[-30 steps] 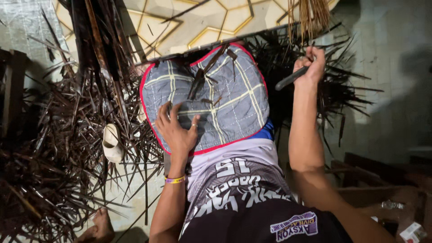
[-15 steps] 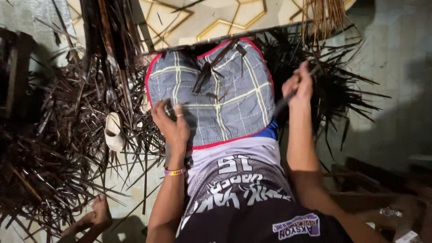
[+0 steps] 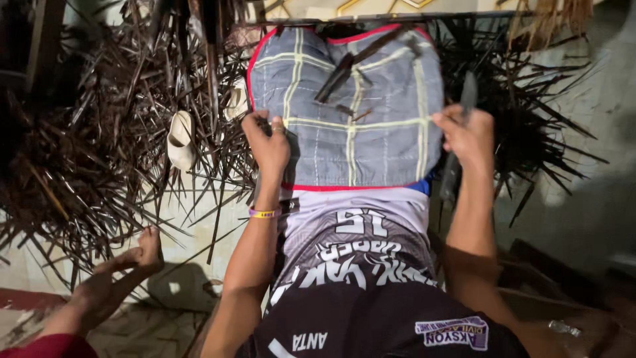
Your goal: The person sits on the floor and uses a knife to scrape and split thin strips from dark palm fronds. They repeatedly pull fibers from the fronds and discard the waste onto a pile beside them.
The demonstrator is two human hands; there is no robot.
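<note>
The person is sitting with a grey checked cloth (image 3: pixel 351 113) spread over the lap. The left hand (image 3: pixel 268 142) is resting on the cloth's left edge with its fingers curled over it. The right hand (image 3: pixel 467 132) is closing tight around a dark knife (image 3: pixel 464 126), and the blade is pointing up by the cloth's right edge. Thin dark leaf strips (image 3: pixel 348 69) are lying on the cloth. A big pile of dry palm strips (image 3: pixel 99 159) is lying on the floor around it. Someone's bare foot (image 3: pixel 126 268) is showing at the lower left.
</note>
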